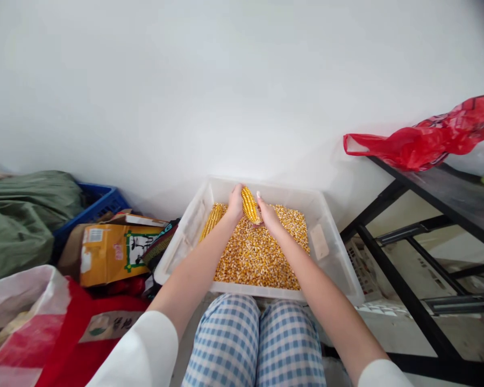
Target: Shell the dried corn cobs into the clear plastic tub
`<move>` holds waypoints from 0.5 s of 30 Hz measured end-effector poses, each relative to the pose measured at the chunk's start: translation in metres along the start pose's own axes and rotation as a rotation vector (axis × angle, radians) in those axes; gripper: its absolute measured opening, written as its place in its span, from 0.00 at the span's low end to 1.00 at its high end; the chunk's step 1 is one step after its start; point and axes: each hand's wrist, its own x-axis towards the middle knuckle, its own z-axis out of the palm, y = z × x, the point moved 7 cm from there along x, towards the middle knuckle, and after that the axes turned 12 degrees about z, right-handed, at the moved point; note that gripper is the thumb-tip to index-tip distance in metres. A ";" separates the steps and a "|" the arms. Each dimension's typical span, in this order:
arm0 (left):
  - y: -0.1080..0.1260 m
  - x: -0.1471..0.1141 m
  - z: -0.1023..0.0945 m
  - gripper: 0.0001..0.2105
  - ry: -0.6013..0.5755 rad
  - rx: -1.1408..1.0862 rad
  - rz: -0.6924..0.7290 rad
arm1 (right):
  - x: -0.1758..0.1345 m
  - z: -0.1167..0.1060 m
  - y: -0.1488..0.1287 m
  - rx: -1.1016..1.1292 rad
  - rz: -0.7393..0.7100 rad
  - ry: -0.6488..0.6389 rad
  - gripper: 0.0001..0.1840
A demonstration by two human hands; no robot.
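Kernels of loose yellow and whitish corn (258, 263) lay in a thick layer across the bottom of a translucent white plastic tub (335, 236), which stood against the plain white wall (242, 97). Above them, near the tub's far side, I saw a bright yellow cob of corn (249, 205) held aslant between the person's two hands, its rows of kernels in plain view. The left hand (235, 200) had its grip closed about the cob's upper left side, while the right hand (268, 214) was closed on the lower end, thumb raised along the side and fingers curled beneath. More whole yellow cobs (212, 219) rested along the tub's left side. Knees in blue-and-white checked trousers (226, 344) came up to the tub's near edge. To the left I noticed an orange-yellow cardboard box (108, 255), a blue plastic crate (100, 203) with dark green cloth (24, 215) beside it, and a red-and-white bag (64, 349) nearest the person. To the right, a crumpled red plastic bag (419, 142) lay atop a black metal-framed stand (463, 199).
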 end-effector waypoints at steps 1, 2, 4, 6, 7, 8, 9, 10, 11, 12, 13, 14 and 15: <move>0.000 0.000 0.001 0.11 -0.017 0.011 0.010 | -0.002 0.001 -0.001 -0.015 -0.007 -0.020 0.37; 0.001 -0.001 0.002 0.10 -0.037 0.035 0.034 | -0.004 0.002 -0.002 -0.036 -0.023 -0.035 0.37; 0.005 -0.003 0.003 0.09 -0.063 0.079 0.090 | -0.006 0.003 -0.004 -0.070 -0.063 -0.039 0.38; 0.008 -0.006 0.003 0.08 -0.066 0.108 0.139 | -0.006 0.001 -0.003 -0.090 -0.097 -0.019 0.38; 0.009 -0.006 0.003 0.08 -0.065 0.121 0.158 | -0.005 0.001 -0.003 -0.094 -0.106 -0.009 0.38; 0.010 -0.007 0.003 0.08 -0.065 0.135 0.174 | -0.004 0.000 -0.002 -0.093 -0.105 -0.007 0.38; 0.011 -0.007 0.002 0.08 -0.063 0.148 0.188 | -0.003 0.000 -0.001 -0.086 -0.095 -0.020 0.38; 0.011 -0.007 0.001 0.08 -0.060 0.160 0.196 | -0.002 0.001 0.000 -0.075 -0.078 -0.042 0.38; 0.011 -0.007 0.001 0.07 -0.059 0.169 0.199 | -0.001 0.002 0.001 -0.061 -0.061 -0.060 0.37; 0.011 -0.007 0.001 0.07 -0.061 0.174 0.197 | -0.001 0.002 0.001 -0.050 -0.046 -0.074 0.37; 0.011 -0.007 0.001 0.07 -0.062 0.174 0.189 | 0.000 0.003 0.001 -0.046 -0.038 -0.081 0.37; 0.011 -0.007 0.001 0.07 -0.064 0.168 0.176 | 0.000 0.002 0.001 -0.050 -0.036 -0.075 0.37; 0.010 -0.008 0.002 0.07 -0.064 0.152 0.155 | 0.001 0.001 0.001 -0.059 -0.038 -0.062 0.37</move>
